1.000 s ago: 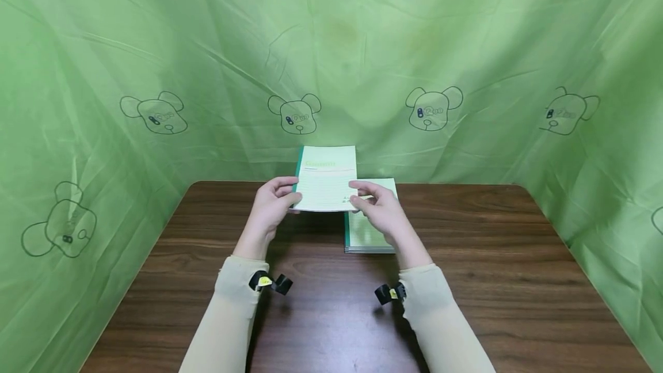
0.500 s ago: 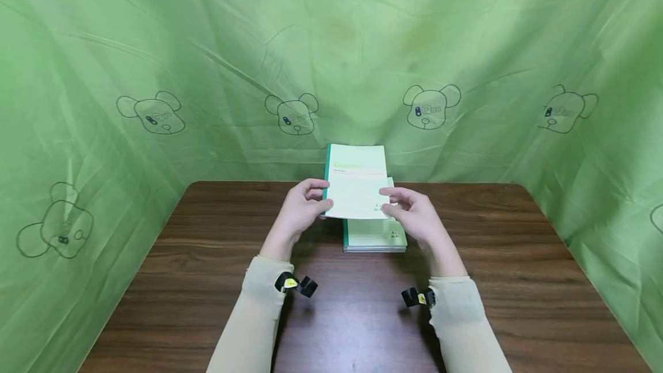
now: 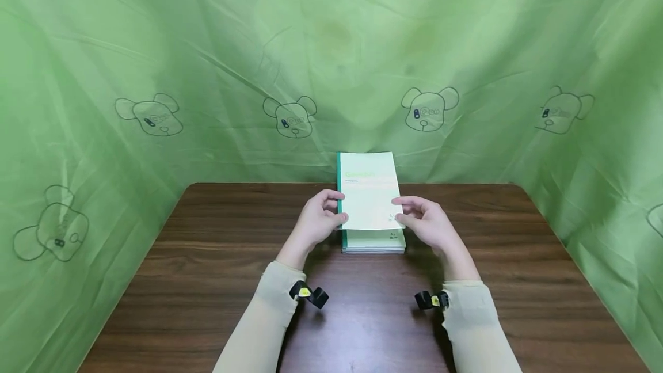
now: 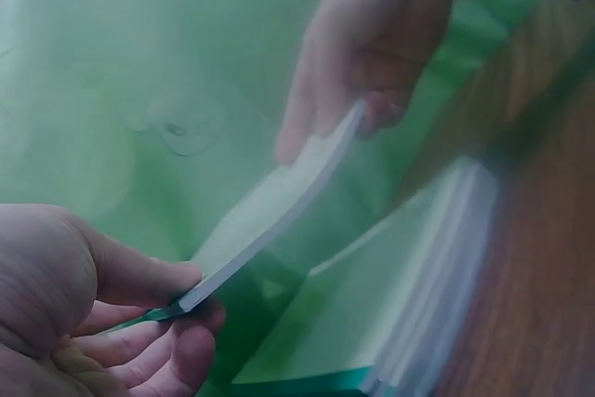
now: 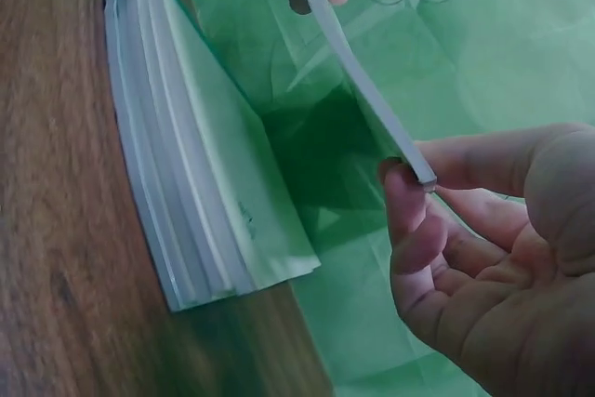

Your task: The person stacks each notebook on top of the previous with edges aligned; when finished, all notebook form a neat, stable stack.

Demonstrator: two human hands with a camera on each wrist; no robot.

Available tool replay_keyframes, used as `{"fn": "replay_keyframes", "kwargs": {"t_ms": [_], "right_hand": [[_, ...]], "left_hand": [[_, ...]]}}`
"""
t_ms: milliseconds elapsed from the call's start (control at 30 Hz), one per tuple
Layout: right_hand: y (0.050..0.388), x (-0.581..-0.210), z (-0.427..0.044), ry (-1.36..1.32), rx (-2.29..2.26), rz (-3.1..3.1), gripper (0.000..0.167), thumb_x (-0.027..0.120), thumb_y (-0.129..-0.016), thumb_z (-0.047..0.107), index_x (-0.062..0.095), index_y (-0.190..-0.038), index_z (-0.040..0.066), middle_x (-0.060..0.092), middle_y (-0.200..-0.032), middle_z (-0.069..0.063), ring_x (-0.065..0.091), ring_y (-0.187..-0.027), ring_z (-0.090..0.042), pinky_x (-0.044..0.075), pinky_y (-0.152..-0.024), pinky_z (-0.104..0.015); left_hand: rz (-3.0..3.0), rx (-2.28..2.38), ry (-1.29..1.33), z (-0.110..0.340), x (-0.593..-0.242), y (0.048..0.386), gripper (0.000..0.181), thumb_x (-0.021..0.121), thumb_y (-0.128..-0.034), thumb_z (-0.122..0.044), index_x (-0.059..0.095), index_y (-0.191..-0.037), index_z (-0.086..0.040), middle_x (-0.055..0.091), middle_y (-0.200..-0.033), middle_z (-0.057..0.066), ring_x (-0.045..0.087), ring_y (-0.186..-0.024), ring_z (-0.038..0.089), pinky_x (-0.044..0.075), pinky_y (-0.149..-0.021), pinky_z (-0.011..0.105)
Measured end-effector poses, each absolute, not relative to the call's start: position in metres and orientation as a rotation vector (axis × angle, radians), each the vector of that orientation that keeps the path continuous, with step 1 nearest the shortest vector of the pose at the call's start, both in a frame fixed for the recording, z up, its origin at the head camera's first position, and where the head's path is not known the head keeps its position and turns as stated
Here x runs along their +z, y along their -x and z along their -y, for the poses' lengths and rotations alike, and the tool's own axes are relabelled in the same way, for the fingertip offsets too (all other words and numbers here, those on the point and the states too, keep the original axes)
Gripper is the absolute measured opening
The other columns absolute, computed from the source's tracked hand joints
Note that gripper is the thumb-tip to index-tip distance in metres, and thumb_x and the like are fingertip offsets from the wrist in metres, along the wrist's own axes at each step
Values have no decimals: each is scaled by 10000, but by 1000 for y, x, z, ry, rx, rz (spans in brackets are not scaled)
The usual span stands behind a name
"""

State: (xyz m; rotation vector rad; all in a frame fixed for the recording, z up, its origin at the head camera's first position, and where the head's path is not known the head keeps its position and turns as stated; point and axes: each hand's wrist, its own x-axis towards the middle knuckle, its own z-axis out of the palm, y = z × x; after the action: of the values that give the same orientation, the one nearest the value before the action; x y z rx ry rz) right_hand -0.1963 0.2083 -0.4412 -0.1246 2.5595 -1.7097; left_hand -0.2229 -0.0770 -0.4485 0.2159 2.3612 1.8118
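Note:
A pale green notebook [image 3: 368, 194] with a dark green spine is held level above a stack of similar notebooks [image 3: 374, 240]. My left hand [image 3: 317, 220] pinches its spine edge near the front corner, thumb on top and fingers beneath. The opposite edge is pinched by my right hand [image 3: 429, 220]. In the left wrist view a gap shows between the held notebook [image 4: 270, 211] and the stack [image 4: 372, 295]. The right wrist view shows several notebooks in the stack [image 5: 186, 155], their page edges roughly lined up. Most of the stack's top cover is hidden from the head view.
The brown wooden table [image 3: 207, 281] extends on both sides of the stack. A green curtain [image 3: 331, 73] printed with bear heads hangs behind the table's back edge and along both sides. Black straps with a yellow mark [image 3: 304, 292] sit on both wrists.
Both hands have carried the notebook to the right, from beside the stack to over it. Over the last half second it has also come lower and nearer.

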Motion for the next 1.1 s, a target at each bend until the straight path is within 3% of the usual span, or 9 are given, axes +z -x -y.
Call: {"fn": "replay_keyframes", "kwargs": {"t_ms": [133, 333, 533, 867, 1100], "right_hand": [[200, -450, -210, 116, -1656, -2565, 394, 747, -1019, 84, 708, -1406, 18, 692, -1234, -192, 643, -1034, -214, 540, -847, -225], [204, -460, -210, 129, -1567, -2566, 356, 750, -1015, 83, 730, -1364, 17, 696, -1144, -145, 620, -994, -234, 533, -816, -268], [202, -461, -212, 119, -1513, -2538, 366, 756, -1008, 80, 721, -1363, -2, 682, -1118, -133, 606, -1001, -236, 524, -815, -308], [199, -458, -218, 130, -1424, -2533, 407, 768, -984, 129, 719, -1373, 21, 686, -1217, -155, 611, -1160, -292, 514, -957, -399], [198, -458, -220, 129, -1419, -2522, 424, 783, -971, 113, 695, -1368, -7, 702, -1115, -131, 661, -1000, -240, 537, -861, -356]], "left_hand": [[-2536, 1608, -207, 72, -456, 227, 393, 832, -962, -86, 699, -1329, -124, 690, -1182, 117, 654, -872, 225, 587, -765, 398], [-2681, 1370, -180, 69, -467, 229, 365, 863, -939, -142, 721, -1275, -147, 691, -1129, 60, 638, -1030, 271, 555, -890, 463], [-2641, 1329, -242, 70, -474, 230, 326, 855, -943, -151, 727, -1243, -146, 660, -1070, 42, 611, -952, 237, 533, -854, 424], [-2638, 1278, -291, 69, -476, 229, 381, 858, -932, -175, 703, -1277, -128, 643, -1078, 42, 595, -937, 226, 523, -850, 410], [-2647, 1250, -294, 68, -477, 229, 438, 871, -910, -186, 688, -1303, -123, 658, -1100, 50, 610, -984, 241, 537, -885, 425]]}}
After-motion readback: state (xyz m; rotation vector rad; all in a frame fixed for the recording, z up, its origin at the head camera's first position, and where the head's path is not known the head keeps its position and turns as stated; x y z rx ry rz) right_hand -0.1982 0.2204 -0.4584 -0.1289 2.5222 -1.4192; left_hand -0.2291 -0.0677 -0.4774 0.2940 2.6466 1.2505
